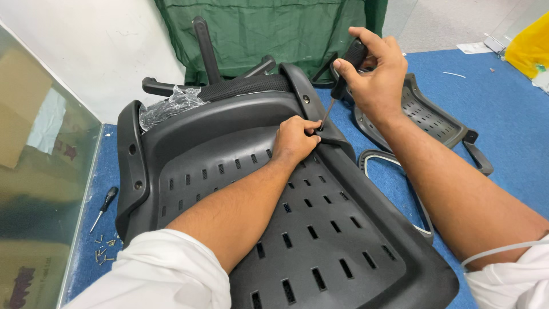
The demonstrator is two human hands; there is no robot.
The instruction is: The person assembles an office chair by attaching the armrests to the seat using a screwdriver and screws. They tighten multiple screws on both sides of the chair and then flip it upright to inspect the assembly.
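Seat [320, 240]: black slotted shell, underside up on blue floor [503, 109] | my right hand [374, 74] fingers wrapped round screwdriver [343, 80], tip at seat's far rim | left hand [294, 140] fingers pinched there | open floor right.

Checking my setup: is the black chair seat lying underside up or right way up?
Underside up: the chair seat shows its slotted plastic shell and screw holes.

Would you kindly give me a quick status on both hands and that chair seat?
Right hand gripping black-handled screwdriver, tip at seat edge. Left hand pinching at the screw spot. Black slotted plastic chair seat upside down on blue carpet. Nothing blocking.
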